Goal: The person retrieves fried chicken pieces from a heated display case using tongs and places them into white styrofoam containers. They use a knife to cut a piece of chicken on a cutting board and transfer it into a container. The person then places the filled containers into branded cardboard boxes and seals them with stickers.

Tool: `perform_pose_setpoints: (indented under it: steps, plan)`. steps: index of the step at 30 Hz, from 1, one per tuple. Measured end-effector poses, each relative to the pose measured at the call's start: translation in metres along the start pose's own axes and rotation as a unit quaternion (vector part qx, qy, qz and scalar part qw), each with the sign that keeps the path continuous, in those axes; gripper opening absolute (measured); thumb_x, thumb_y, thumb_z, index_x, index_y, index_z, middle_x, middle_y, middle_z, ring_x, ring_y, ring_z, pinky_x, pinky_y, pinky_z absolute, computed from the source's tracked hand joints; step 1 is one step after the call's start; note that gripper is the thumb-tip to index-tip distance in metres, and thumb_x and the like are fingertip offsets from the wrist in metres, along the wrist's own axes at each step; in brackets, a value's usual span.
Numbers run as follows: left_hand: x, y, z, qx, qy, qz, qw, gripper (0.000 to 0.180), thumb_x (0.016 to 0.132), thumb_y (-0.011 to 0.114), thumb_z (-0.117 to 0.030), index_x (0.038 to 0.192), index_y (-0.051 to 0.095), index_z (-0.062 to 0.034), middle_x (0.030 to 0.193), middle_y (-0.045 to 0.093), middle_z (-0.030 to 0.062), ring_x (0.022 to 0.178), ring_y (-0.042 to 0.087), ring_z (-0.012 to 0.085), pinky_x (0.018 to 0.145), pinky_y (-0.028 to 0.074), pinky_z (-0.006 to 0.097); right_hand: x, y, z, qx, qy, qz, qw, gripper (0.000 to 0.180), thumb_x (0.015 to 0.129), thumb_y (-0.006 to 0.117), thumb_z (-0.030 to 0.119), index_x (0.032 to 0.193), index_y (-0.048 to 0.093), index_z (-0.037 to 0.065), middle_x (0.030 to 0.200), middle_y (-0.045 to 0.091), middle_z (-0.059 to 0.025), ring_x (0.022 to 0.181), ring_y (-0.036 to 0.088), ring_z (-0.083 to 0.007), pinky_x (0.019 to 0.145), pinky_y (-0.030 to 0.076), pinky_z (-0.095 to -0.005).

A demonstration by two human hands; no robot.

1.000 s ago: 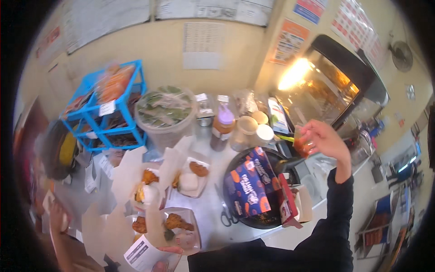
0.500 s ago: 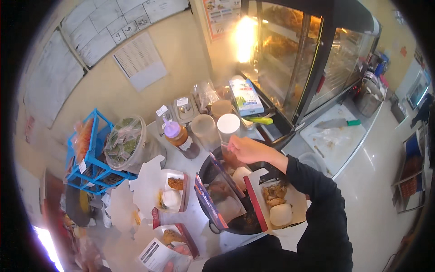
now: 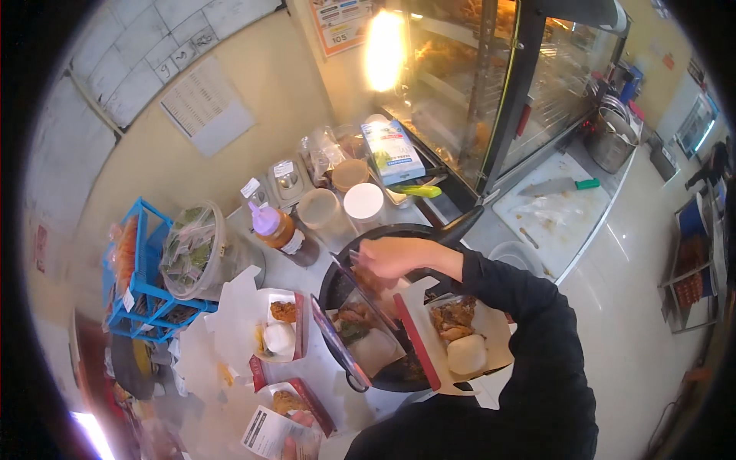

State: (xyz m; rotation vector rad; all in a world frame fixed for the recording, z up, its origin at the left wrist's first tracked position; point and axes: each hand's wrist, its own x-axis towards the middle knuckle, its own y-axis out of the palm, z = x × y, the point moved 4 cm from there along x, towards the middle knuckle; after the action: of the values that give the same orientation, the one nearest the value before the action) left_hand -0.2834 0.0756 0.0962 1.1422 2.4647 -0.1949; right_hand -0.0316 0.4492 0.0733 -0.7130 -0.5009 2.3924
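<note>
Swinging R hand (image 3: 383, 257) from warmer (image 3: 475, 107) side to over pan (image 3: 402, 378), can't tell if gripping; pinching labelled slip (image 3: 267, 431) w/ L hand (image 3: 290, 446). Poss. risking tipping red box (image 3: 419, 345), next to blue box (image 3: 340, 343) in pan, by dragging sleeve (image 3: 521, 307).

My right hand (image 3: 395, 257) was over the pan (image 3: 400, 376). One box (image 3: 335, 337) sat on the pan, another box (image 3: 415, 337) at its right side. Left of it were two boxes (image 3: 299, 326), my left hand (image 3: 290, 447) at the nearer. Behind it stood jars (image 3: 364, 202); behind-left, a bottle (image 3: 290, 239) and tub (image 3: 222, 272); behind-right, a cabinet (image 3: 498, 107).
</note>
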Motion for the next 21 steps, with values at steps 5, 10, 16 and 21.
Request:
perform_pose_setpoints:
  steps: [5,10,16,21]
  plan:
    - [-0.017,-0.039,0.01,-0.2,0.104,0.156,0.962,0.041,0.102,0.05,-0.014,0.138,0.046,0.0065,0.132,0.057,0.0215,0.12,0.059,0.0324,0.098,0.052,0.042,-0.015,-0.017,0.061,-0.246,-0.042,-0.033,0.968,0.045,0.102,0.044,0.043,0.104,0.056,0.0,0.09,0.066,-0.0266,0.086,0.064,-0.0471,0.071,0.049,-0.0528]
    - [-0.021,-0.075,0.027,-0.014,0.038,0.067,0.997,0.047,0.102,0.05,-0.021,0.138,0.044,0.0083,0.134,0.056,0.0248,0.121,0.058,0.0353,0.1,0.05,0.044,-0.05,-0.005,0.234,-0.196,-0.259,-0.069,0.943,0.043,0.097,0.058,0.03,0.128,0.056,-0.001,0.096,0.07,-0.0192,0.088,0.067,-0.0381,0.079,0.051,-0.0441]
    - [-0.031,-0.138,0.039,-0.119,0.04,0.065,0.99,0.048,0.102,0.05,-0.022,0.138,0.044,0.0086,0.134,0.056,0.025,0.121,0.058,0.0354,0.101,0.049,0.044,0.048,0.168,0.418,-0.254,-0.539,0.067,0.8,0.031,0.094,0.059,0.019,0.118,0.063,-0.001,0.101,0.07,-0.019,0.089,0.068,-0.0361,0.081,0.053,-0.0421]
    - [-0.01,-0.203,0.034,-0.161,0.056,0.037,0.985,0.049,0.102,0.05,-0.023,0.138,0.044,0.0089,0.134,0.055,0.0252,0.121,0.058,0.0356,0.101,0.049,0.044,0.285,0.308,0.482,-0.292,-0.497,0.046,0.816,0.019,0.081,0.059,0.01,0.087,0.068,-0.006,0.093,0.067,-0.0268,0.086,0.068,-0.0399,0.071,0.054,-0.0457]
